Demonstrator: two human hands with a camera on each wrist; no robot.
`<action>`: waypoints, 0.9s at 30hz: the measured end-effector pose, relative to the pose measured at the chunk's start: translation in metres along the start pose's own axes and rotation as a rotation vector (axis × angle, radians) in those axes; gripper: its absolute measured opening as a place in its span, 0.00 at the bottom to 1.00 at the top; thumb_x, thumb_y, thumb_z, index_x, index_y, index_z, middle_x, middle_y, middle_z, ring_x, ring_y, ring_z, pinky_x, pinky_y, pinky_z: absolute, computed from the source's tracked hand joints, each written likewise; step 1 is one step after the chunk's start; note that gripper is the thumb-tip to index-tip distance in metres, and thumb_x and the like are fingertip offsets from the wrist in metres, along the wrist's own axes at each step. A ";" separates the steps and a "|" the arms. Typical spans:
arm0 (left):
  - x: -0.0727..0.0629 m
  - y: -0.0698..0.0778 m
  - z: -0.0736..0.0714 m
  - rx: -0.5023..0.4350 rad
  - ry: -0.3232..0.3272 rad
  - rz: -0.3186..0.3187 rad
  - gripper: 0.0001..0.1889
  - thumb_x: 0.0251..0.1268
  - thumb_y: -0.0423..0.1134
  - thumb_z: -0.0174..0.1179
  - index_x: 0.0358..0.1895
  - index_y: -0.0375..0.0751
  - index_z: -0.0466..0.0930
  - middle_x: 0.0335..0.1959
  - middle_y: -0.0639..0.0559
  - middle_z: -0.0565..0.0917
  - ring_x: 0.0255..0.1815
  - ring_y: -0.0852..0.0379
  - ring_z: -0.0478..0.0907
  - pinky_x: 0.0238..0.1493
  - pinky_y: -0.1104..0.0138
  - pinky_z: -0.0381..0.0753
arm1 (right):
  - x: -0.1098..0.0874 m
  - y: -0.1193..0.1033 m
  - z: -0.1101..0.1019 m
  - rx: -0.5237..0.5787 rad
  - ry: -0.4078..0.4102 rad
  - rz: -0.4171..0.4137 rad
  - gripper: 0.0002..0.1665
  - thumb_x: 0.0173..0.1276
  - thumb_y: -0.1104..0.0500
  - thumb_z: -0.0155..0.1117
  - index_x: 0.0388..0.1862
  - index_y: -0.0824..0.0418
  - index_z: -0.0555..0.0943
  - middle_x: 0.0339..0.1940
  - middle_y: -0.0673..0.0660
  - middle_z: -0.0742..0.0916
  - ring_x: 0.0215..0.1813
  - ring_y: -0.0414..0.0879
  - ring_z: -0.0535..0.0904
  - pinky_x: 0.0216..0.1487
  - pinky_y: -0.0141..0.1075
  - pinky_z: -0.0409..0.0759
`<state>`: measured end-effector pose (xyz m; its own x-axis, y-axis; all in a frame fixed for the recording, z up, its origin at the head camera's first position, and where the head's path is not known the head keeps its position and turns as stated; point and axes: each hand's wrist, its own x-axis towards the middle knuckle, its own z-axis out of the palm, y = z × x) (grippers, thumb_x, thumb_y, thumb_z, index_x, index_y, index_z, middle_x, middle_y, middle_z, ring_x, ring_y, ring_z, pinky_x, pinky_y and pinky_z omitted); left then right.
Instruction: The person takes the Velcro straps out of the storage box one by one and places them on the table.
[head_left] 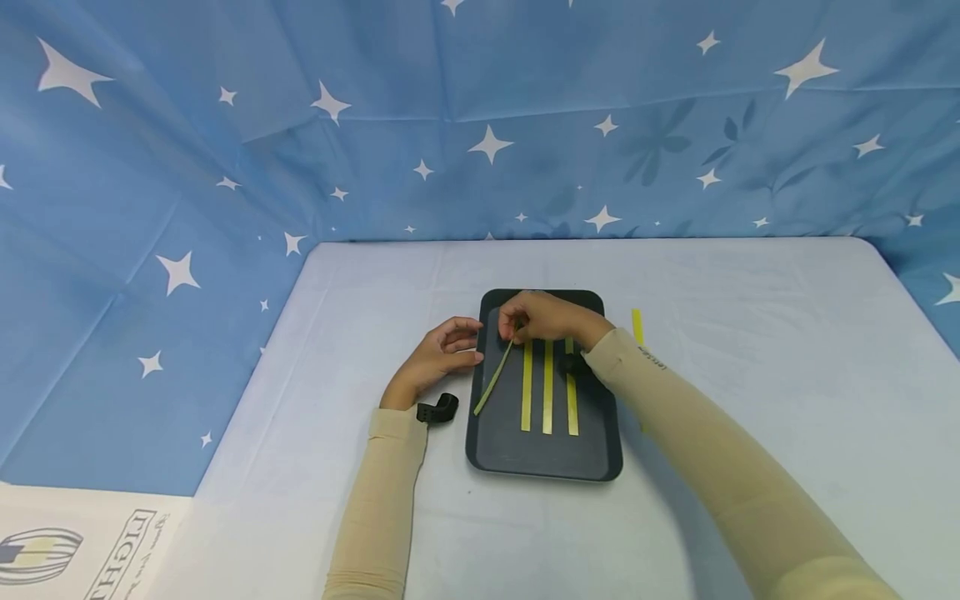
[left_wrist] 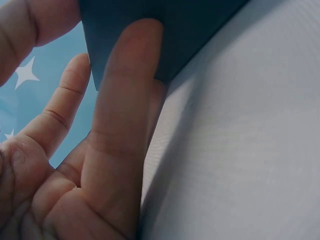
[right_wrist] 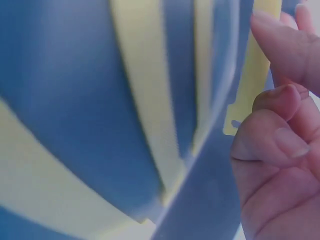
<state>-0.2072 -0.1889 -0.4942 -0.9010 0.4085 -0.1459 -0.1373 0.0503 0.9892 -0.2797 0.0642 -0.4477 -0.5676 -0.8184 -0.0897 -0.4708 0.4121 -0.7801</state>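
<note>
A dark tray point(head_left: 544, 454) lies on the table with three yellow strips point(head_left: 548, 387) side by side on it. My right hand point(head_left: 534, 317) pinches the top end of a fourth yellow strip point(head_left: 492, 383), which slants down to the tray's left edge. In the right wrist view the fingers point(right_wrist: 280, 125) curl beside the end of that strip point(right_wrist: 252, 85). My left hand point(head_left: 442, 354) rests against the tray's left rim, fingers loosely curved. In the left wrist view its fingers point(left_wrist: 120, 125) lie along the tray's wall point(left_wrist: 165, 35).
Another yellow strip point(head_left: 637, 327) lies on the table right of the tray. A small black clip point(head_left: 437, 409) sits by my left wrist. A light cloth covers the table point(head_left: 750, 350), blue star-patterned fabric point(head_left: 225, 125) hangs behind, and printed paper point(head_left: 75, 550) lies at the lower left.
</note>
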 end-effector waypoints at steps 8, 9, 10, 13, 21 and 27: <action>0.000 0.002 0.002 0.022 0.019 -0.029 0.32 0.72 0.25 0.64 0.77 0.29 0.67 0.72 0.29 0.75 0.65 0.45 0.81 0.52 0.66 0.86 | -0.012 -0.010 -0.012 0.038 0.058 -0.024 0.11 0.77 0.75 0.63 0.51 0.71 0.89 0.43 0.64 0.87 0.37 0.50 0.76 0.44 0.44 0.78; -0.001 0.002 0.002 0.035 0.026 -0.040 0.33 0.72 0.26 0.64 0.78 0.28 0.66 0.74 0.29 0.74 0.68 0.43 0.80 0.53 0.66 0.86 | -0.014 -0.010 -0.014 0.039 0.070 -0.029 0.11 0.78 0.75 0.63 0.52 0.72 0.89 0.43 0.65 0.87 0.37 0.50 0.77 0.44 0.44 0.78; -0.001 0.002 0.003 0.041 0.031 -0.050 0.33 0.72 0.27 0.65 0.78 0.28 0.65 0.75 0.29 0.73 0.71 0.40 0.78 0.55 0.66 0.85 | -0.015 -0.010 -0.015 0.039 0.081 -0.036 0.11 0.78 0.75 0.63 0.52 0.72 0.89 0.44 0.65 0.88 0.39 0.51 0.78 0.46 0.45 0.79; 0.000 0.001 0.002 0.061 0.042 -0.065 0.34 0.72 0.28 0.65 0.79 0.29 0.65 0.77 0.31 0.71 0.75 0.38 0.73 0.58 0.65 0.84 | -0.021 -0.011 -0.019 0.052 0.114 -0.050 0.11 0.78 0.74 0.62 0.52 0.74 0.88 0.47 0.66 0.89 0.44 0.56 0.84 0.51 0.48 0.83; 0.002 -0.001 0.001 0.035 0.005 -0.015 0.30 0.72 0.25 0.64 0.75 0.31 0.69 0.74 0.32 0.74 0.68 0.46 0.79 0.56 0.62 0.87 | -0.035 -0.017 -0.026 0.101 0.188 -0.038 0.08 0.78 0.72 0.65 0.50 0.76 0.87 0.46 0.70 0.90 0.47 0.61 0.87 0.51 0.46 0.84; 0.001 -0.001 0.000 0.036 0.007 -0.021 0.31 0.71 0.25 0.65 0.76 0.31 0.69 0.75 0.32 0.73 0.70 0.43 0.78 0.56 0.63 0.86 | -0.048 -0.022 -0.029 0.168 0.210 -0.015 0.06 0.79 0.71 0.64 0.48 0.74 0.85 0.37 0.63 0.88 0.36 0.61 0.83 0.42 0.49 0.85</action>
<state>-0.2079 -0.1886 -0.4955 -0.9008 0.4008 -0.1668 -0.1418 0.0916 0.9857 -0.2613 0.1064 -0.4082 -0.6969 -0.7161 0.0394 -0.3714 0.3134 -0.8740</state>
